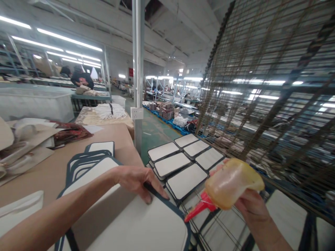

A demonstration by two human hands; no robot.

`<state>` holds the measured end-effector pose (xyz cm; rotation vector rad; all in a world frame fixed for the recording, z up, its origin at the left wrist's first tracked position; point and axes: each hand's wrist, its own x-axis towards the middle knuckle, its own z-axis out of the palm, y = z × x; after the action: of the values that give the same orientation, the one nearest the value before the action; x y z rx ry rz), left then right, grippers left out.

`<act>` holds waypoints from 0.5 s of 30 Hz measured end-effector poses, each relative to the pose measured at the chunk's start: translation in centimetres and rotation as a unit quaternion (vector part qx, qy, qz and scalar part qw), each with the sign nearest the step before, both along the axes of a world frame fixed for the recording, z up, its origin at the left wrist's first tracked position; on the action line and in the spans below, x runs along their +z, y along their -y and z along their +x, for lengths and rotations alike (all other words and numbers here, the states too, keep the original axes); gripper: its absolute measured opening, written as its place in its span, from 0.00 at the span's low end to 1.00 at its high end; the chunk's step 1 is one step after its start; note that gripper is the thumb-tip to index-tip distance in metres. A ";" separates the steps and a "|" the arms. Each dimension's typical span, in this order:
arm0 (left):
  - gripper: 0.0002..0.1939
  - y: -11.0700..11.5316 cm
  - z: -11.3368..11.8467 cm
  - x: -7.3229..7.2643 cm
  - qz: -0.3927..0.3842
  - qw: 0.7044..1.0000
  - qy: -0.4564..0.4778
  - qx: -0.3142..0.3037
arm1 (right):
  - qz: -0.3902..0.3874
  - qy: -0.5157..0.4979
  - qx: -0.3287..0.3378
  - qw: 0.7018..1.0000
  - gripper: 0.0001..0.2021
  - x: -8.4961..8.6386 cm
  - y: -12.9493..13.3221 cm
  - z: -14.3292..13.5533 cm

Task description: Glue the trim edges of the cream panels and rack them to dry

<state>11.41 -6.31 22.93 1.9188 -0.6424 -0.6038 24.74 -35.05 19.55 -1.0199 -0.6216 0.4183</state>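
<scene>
My left hand (142, 181) grips the far edge of a large white panel with a dark blue border (136, 219), thumb on its face and fingers over the edge. In my right hand (251, 202) is a yellowish squeeze bottle (232, 183), tilted so that its red nozzle (200, 206) points down and left, close to the panel's right corner. Beneath and behind the held panel, more bordered panels (89, 164) are piled on the brown table (117, 139). To the right, similar white panels (187, 181) lie in rows on a wire rack.
A wire mesh frame (261, 87) rises at the right. A post with a socket box (136, 113) stands beyond the table. Pale cut pieces (23, 146) and a white bin (36, 104) are at the left. A person (82, 78) is at a far table.
</scene>
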 end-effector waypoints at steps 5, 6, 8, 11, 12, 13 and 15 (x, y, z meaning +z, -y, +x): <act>0.27 -0.2 -0.3 0.0 0.004 1.000 0.025 0.009 | -0.009 -0.001 -0.033 0.999 0.32 -0.5 0.2 -0.1; 0.26 -0.3 -0.4 0.0 0.008 0.999 0.034 0.012 | -0.015 -0.004 -0.038 0.999 0.32 -0.7 0.4 -0.2; 0.24 -0.5 -0.6 0.2 0.012 0.999 0.049 0.017 | -0.023 -0.010 -0.054 0.998 0.32 -0.9 0.6 -0.3; 0.23 -0.8 -0.9 0.3 0.007 0.998 0.054 0.025 | -0.011 -0.029 -0.107 0.994 0.35 -1.0 0.6 -0.9; 0.23 -0.8 -0.9 0.3 0.006 0.998 0.056 0.032 | 0.001 -0.037 -0.133 0.990 0.36 -1.0 0.5 -1.1; 0.23 -0.9 -1.0 0.3 0.006 0.997 0.060 0.041 | 0.012 -0.046 -0.158 0.986 0.37 -1.0 0.5 -1.2; 0.22 -1.1 -1.0 0.1 0.007 0.996 0.065 0.064 | 0.025 -0.059 -0.196 0.978 0.38 -1.1 0.3 -1.5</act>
<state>10.36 -5.22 23.06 2.0084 -0.5923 -0.4053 23.25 -35.32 18.48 -1.0330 -0.3106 0.1130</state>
